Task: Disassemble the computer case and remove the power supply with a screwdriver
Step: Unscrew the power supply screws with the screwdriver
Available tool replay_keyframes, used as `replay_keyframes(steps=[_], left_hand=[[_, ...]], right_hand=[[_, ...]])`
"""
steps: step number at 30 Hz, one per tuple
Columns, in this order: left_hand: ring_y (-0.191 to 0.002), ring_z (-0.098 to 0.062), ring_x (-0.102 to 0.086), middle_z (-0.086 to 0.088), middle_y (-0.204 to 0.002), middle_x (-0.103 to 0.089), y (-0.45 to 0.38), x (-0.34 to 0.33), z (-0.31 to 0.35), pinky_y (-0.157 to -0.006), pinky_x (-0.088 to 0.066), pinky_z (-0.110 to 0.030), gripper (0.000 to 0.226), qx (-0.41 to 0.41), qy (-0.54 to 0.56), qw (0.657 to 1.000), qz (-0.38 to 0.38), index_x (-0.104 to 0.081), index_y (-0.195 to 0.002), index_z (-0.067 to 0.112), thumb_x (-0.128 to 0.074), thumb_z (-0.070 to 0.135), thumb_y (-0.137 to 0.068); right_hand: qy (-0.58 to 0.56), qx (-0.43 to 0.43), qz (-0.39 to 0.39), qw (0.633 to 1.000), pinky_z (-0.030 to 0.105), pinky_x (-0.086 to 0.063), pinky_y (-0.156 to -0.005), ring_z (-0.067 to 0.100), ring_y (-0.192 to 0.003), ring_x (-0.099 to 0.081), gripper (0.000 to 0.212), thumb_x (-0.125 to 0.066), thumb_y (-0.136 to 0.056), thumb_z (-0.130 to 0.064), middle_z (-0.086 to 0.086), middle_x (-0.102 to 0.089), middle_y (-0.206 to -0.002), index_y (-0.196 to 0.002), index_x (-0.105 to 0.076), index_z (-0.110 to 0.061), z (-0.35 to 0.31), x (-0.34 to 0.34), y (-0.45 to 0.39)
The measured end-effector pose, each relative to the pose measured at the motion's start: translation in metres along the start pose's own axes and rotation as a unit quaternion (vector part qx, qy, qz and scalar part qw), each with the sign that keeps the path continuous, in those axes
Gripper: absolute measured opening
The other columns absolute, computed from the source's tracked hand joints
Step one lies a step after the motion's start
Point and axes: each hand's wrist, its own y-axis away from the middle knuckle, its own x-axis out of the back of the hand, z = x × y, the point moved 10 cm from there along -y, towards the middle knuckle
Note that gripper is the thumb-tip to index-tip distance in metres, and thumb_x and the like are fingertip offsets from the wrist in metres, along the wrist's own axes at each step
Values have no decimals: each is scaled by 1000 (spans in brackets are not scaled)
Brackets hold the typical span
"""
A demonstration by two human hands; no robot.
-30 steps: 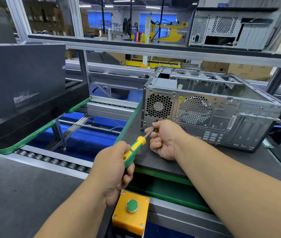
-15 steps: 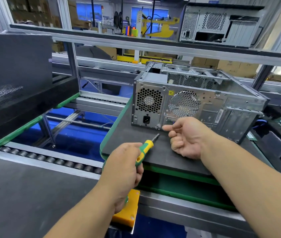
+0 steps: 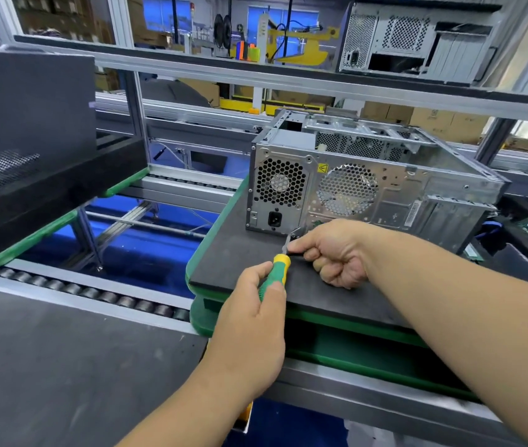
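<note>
While computer case [image 3: 369,191] sits on dark tabletop [image 3: 240,253] amid conveyor rollers [image 3: 95,293], my left hand [image 3: 253,321] grips screwdriver [image 3: 275,269]; right hand [image 3: 330,250] pinches its shaft.

Computer case [image 3: 385,188] — bare sheet metal, dull silver with a faint sheen, perforated at the fan grilles. Screwdriver [image 3: 277,269]: smooth plastic handle, green with a yellow collar; thin metal shaft. Pallet [image 3: 240,256] — matt black top of fine-grained look, glossy green rim. Roller conveyor [image 3: 95,293]: dark rollers set in brushed aluminium rails.
</note>
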Motion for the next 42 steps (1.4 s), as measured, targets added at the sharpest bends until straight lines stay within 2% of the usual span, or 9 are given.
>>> replay_keyframes(steps=[4, 13, 17, 22, 31, 34, 37, 39, 42], left_hand=[[-72, -6, -57, 17, -81, -65, -1, 1, 1, -71, -47, -33, 30, -8, -25, 1000, -2, -53, -117, 63, -44, 58, -88], [-82, -7, -55, 10, -94, -63, -7, 9, 11, -84, -49, -40, 55, -17, -34, 999, -4, -56, -141, 41, -49, 57, -89], [-114, -25, -62, -5, -124, -67, -6, 13, 13, -98, -51, -43, 41, -35, -73, 997, 8, -54, -144, 38, -50, 45, -103], [-127, 7, -48, 21, -143, -55, 1, 10, 23, -106, -38, -15, 51, -79, -169, 983, 2, -42, -154, 38, -48, 46, -103], [-119, 1, -50, 20, -133, -52, 10, 6, 41, -97, -42, -19, 58, -186, -358, 915, 26, -26, -157, 42, -38, 55, -102], [-107, -3, -59, 16, -120, -64, 7, 8, 26, -93, -49, -27, 52, -147, -273, 950, 24, -35, -154, 42, -36, 53, -103], [-64, -9, -57, 7, -78, -65, 3, 2, 2, -63, -49, -32, 32, -8, -48, 999, 1, -53, -134, 50, -36, 46, -107], [-46, -14, -40, -4, -65, -55, 5, -8, -13, -44, -33, -25, 33, 112, 142, 983, -19, -63, -123, 44, -34, 40, -109], [-42, -12, -31, -8, -66, -49, 12, -22, -11, -37, -23, -17, 36, 200, 342, 915, -70, -62, -130, 27, -35, 40, -111]], right_hand=[[-9, -21, -10, 1000, 14, -13, -28, 5, -34, -14, 15, -60, -103, -22, -9, -29, -52, -90, -66, -19, 0, 0, -1], [-19, -19, -26, 999, 14, -13, -28, 4, -34, -14, 24, -59, -103, -22, -9, -28, -51, -84, -68, -11, 3, 1, -4], [-20, -19, -28, 999, 14, -13, -28, 4, -34, -15, 24, -59, -103, -21, -9, -28, -51, -83, -68, -11, 3, 2, -5], [-24, -21, -33, 999, 14, -13, -28, 4, -33, -15, 25, -58, -103, -21, -9, -26, -51, -81, -66, -12, 3, 1, -5], [-8, -26, -25, 999, 13, -12, -28, 4, -33, -15, 23, -57, -104, -23, -9, -28, -49, -85, -64, -12, 3, 1, -5], [4, -34, -24, 999, 13, -12, -29, 4, -33, -14, 26, -58, -103, -24, -9, -27, -49, -81, -63, -12, 2, 1, -4], [16, -36, -24, 999, 13, -12, -28, 4, -33, -14, 25, -60, -102, -25, -9, -27, -48, -81, -62, -11, 2, 0, -3], [25, -35, -23, 999, 13, -12, -27, 4, -32, -14, 25, -61, -102, -26, -9, -27, -47, -82, -62, -11, 2, -1, -3], [31, -37, -26, 998, 13, -12, -27, 4, -32, -13, 25, -62, -101, -29, -9, -27, -47, -83, -63, -11, 1, -2, -3]])
